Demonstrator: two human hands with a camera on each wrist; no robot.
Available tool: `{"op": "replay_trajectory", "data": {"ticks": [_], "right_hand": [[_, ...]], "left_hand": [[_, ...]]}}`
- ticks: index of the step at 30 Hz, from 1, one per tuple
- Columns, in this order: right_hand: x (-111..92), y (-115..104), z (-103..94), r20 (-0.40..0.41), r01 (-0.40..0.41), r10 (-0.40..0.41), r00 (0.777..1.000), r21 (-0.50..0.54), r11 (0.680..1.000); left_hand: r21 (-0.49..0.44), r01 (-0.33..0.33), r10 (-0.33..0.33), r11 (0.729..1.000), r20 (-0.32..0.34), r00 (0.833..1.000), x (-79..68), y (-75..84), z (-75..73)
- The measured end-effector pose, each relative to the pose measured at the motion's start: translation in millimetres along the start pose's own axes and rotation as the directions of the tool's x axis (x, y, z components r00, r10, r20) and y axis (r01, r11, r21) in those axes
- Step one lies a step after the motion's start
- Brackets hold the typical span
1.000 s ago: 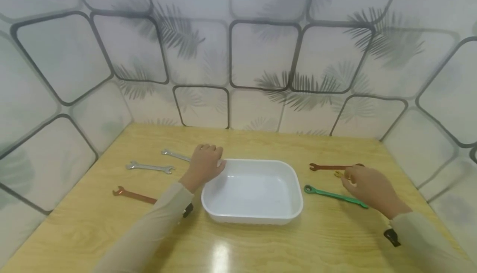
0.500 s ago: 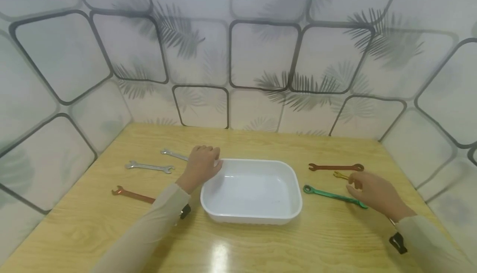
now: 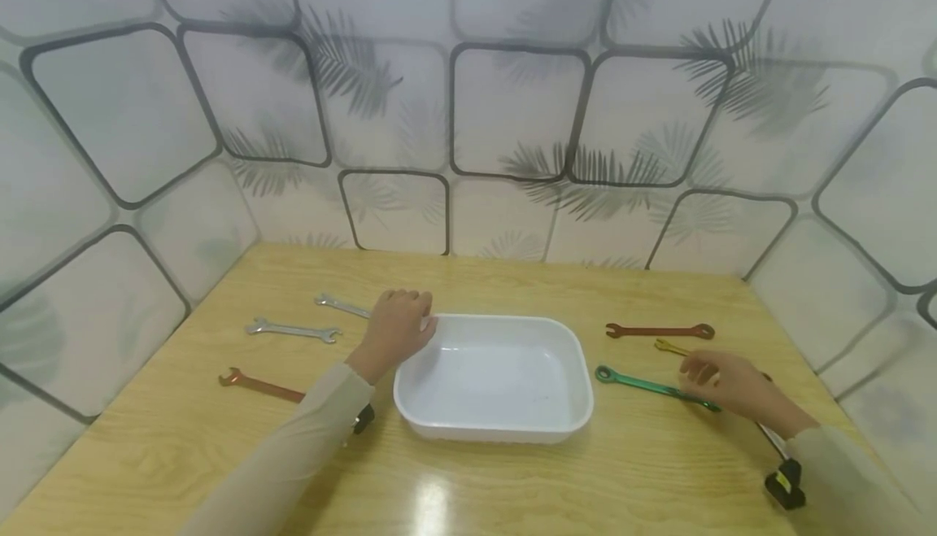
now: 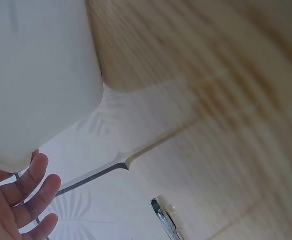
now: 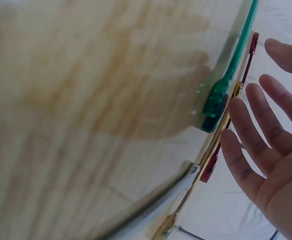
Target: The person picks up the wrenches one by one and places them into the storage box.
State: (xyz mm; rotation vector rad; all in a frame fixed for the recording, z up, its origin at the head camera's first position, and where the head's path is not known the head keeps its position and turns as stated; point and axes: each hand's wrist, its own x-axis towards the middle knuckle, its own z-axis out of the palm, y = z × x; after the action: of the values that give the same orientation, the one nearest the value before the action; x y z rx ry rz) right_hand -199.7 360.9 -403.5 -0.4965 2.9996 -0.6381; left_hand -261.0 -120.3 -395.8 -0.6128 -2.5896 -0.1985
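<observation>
A white rectangular dish [image 3: 494,430] stands mid-table. My left hand [image 3: 398,329] holds its back left corner, thumb over the rim and the other fingers loosely bent outside, as the left wrist view shows. My right hand [image 3: 728,385] hovers over the right end of a green ratchet wrench [image 3: 637,382], holding nothing. In the right wrist view its fingers [image 5: 256,145] are spread and slightly bent. A yellow wrench [image 3: 669,347] lies partly hidden behind that hand. Farther back is a reddish-brown wrench [image 3: 655,331].
On the left lie a silver open-end wrench [image 3: 293,330], another silver wrench [image 3: 342,306] partly behind my left hand, and a copper-coloured wrench [image 3: 263,386] partly under the sleeve. A silver bar [image 5: 151,200] shows near my right wrist. Patterned walls [image 3: 512,219] bound the table.
My right hand has drawn back from the yellow wrench toward the near side, over the green wrench's end. The left hand has shifted very slightly at the dish's corner.
</observation>
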Motion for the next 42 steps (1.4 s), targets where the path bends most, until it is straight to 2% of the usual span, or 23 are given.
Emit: {"op": "replay_trajectory", "data": {"ticks": [7, 28, 35, 42], "right_hand": [[-1.2, 2.6, 2.0, 0.06, 0.019, -0.021, 0.998, 0.035, 0.999], [6.3, 8.7, 4.4, 0.109, 0.048, -0.053, 0.993, 0.046, 0.998], [7.1, 12.0, 4.9, 0.14, 0.019, -0.022, 0.99, 0.018, 1.0], [10.7, 9.6, 0.9, 0.15, 0.02, -0.02, 0.989, 0.0, 1.0]], "left_hand": [[-0.008, -0.009, 0.008, 1.0, -0.016, 1.0, -1.0, -0.3, 1.2], [-0.016, -0.01, 0.01, 1.0, -0.007, 1.0, -1.3, -0.3, 4.0], [-0.007, -0.018, 0.018, 1.0, -0.007, 1.0, -2.1, -0.4, 5.0], [-0.01, -0.022, 0.022, 1.0, -0.001, 1.0, 0.3, 0.8, -1.6]]}}
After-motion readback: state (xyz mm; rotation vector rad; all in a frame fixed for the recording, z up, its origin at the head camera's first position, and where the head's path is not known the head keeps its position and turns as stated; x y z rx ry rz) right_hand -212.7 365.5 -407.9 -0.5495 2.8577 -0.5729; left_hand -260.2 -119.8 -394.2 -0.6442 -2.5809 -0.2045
